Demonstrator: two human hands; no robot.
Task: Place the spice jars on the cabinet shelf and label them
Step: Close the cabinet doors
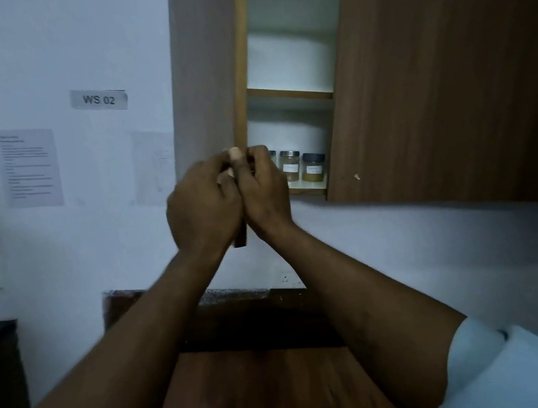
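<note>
Three spice jars stand in a row on the lower shelf (308, 187) of the open wall cabinet. The middle jar (290, 165) carries a white label. The right jar (313, 167) has a dark lid and yellow-brown contents. The left jar (273, 157) is mostly hidden behind my fingers. My left hand (204, 206) and my right hand (264, 194) are raised together in front of the shelf's left end, fingertips pinched on a small pale label (228, 175) that is barely visible between them.
The cabinet's left door (204, 74) stands open towards me, its lower edge behind my hands. The right door (452, 91) is closed. The upper shelf (290, 93) holds nothing visible. Below is a wooden table (270, 394). Papers and a "WS 02" sign (99, 99) hang on the wall.
</note>
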